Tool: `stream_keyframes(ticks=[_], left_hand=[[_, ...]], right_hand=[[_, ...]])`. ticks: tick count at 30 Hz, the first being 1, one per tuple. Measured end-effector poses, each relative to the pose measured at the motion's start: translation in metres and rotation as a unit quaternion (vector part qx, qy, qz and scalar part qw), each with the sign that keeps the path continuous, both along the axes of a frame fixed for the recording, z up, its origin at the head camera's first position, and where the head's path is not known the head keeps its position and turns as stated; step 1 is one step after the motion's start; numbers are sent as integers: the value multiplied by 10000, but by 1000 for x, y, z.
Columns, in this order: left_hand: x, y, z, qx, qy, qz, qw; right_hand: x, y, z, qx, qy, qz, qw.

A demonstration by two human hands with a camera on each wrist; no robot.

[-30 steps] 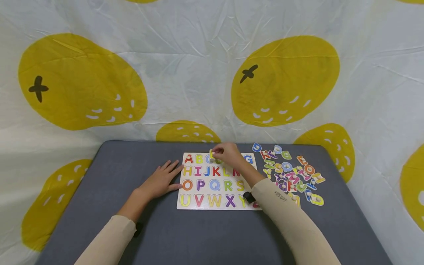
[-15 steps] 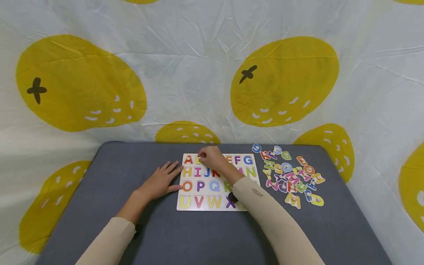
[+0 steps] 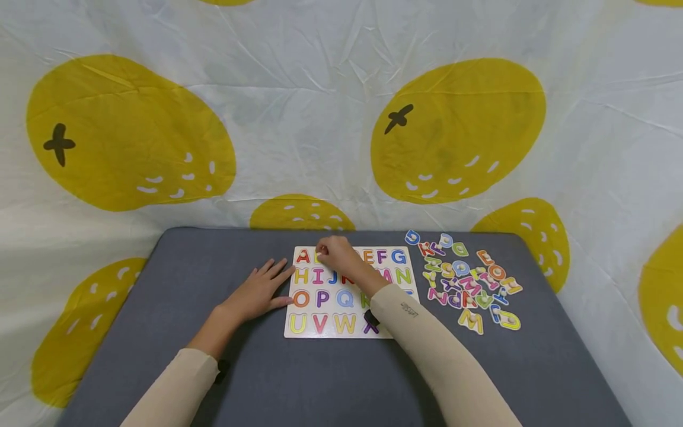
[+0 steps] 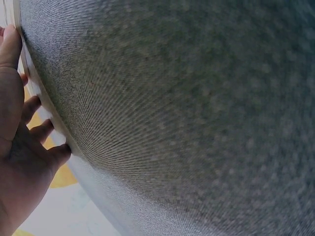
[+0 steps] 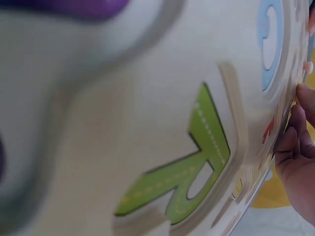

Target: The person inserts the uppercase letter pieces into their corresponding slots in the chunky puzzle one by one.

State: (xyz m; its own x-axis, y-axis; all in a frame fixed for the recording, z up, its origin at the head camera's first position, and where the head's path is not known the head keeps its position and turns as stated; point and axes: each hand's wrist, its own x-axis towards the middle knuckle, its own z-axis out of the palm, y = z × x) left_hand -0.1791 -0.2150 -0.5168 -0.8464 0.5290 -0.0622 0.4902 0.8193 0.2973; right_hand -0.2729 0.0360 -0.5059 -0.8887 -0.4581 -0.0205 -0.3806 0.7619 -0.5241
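Backdrop cloth, white with large yellow fruit prints, fills the upper part of the head view and hangs creased behind the work area. Tabletop, dark grey, occupies the lower half.

Two beige sleeves enter at the bottom of the frame: left sleeve at lower left, right sleeve at lower right, the latter bearing small dark lettering.

Alphabet board lies flat, slightly right of lower centre, with four rows of coloured letters. The right arm crosses it and covers part of every row. The right wrist view shows a green R on it at close range.

Left hand: released, palm down, fingers spread on the tabletop, forefinger and thumb tips at the left edge of the board. Right hand: over the top row, thumb and fingertips together, pinching a yellow letter piece just right of the red A. The piece is mostly hidden; its exact seating cannot be determined.

Loose letter pieces, multicoloured and knobbed, lie scattered and partly overlapping on the tabletop right of the board. Among them: yellow W at the lower edge of the group, orange O toward its right side, and blue G at its upper left.
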Motion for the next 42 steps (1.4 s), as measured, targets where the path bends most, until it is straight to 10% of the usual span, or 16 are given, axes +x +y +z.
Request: stream_keyframes(ticks=[22,42], left_hand=[[-1,0,5,-1,-89,38,10000],[-1,2,2,54,-229,53,9997]], right_hand=[[19,100,29,-1126,153,-480,9924],[16,247,29,-341,561,-1414,9878]])
